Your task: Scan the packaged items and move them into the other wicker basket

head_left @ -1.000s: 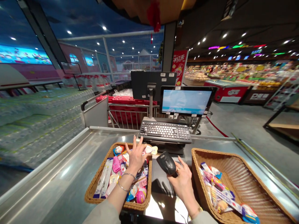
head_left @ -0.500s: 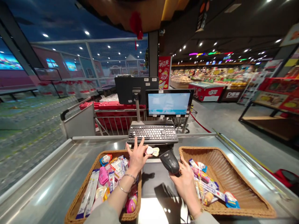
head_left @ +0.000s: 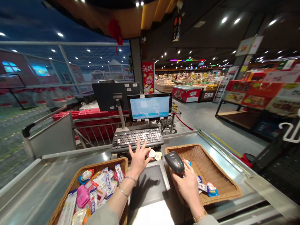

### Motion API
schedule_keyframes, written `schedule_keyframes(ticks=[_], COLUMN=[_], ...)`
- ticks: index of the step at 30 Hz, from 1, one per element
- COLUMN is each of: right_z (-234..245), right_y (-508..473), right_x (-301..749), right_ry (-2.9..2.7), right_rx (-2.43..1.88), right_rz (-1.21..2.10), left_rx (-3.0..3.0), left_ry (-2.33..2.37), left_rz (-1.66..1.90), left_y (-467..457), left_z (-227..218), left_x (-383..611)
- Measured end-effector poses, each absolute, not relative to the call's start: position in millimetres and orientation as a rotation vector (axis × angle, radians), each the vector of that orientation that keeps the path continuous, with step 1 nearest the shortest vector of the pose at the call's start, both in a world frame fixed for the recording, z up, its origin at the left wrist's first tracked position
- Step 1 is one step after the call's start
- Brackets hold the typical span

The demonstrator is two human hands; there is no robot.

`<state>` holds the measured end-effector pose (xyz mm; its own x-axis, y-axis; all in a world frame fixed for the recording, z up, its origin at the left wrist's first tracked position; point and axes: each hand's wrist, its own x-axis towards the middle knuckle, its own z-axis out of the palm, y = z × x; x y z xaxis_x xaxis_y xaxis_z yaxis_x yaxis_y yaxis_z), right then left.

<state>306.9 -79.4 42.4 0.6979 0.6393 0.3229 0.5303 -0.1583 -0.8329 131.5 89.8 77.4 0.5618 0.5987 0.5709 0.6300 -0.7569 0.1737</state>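
My left hand is raised with its fingers spread, and a small white-and-yellow packet is pinched at its thumb, just in front of the black keyboard. My right hand is closed around a black handheld barcode scanner, with its head pointing towards the packet. Below my left hand, a wicker basket is full of colourful small packets, including a pink one. Beside my right hand, a second wicker basket holds a few packets, partly hidden by that hand.
Both baskets stand on a steel checkout counter with a dark inset plate between them. A monitor stands behind the keyboard, with a red-railed barrier behind it. Store aisles and display shelves lie to the right.
The whole scene has slid left and down in view as my head turned right. Both hands keep the same hold, and the packet and scanner stay close together.
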Motion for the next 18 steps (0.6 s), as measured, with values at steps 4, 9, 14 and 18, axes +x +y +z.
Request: schedule_keyframes(ticks=[4,9,14,18], right_z=[43,45,41,41], right_y=[-89,-101,-113,-122], right_x=[320,334,348,359], right_ry=[-0.852,-0.740,-0.642,-0.557], right_rx=[-1.819,-1.841,-1.896,-1.936], right_rz=[0.119,0.057,0.008,0.018], left_rx=[-2.758,-2.776,-2.834,-2.875], left_ry=[-0.967,-0.853,-0.759,-0.678], left_rz=[-0.980,-0.976,-0.927,-0.888], left_y=[89,88,87,87], left_z=[76,72,67,63], left_x=[150,171,189,201])
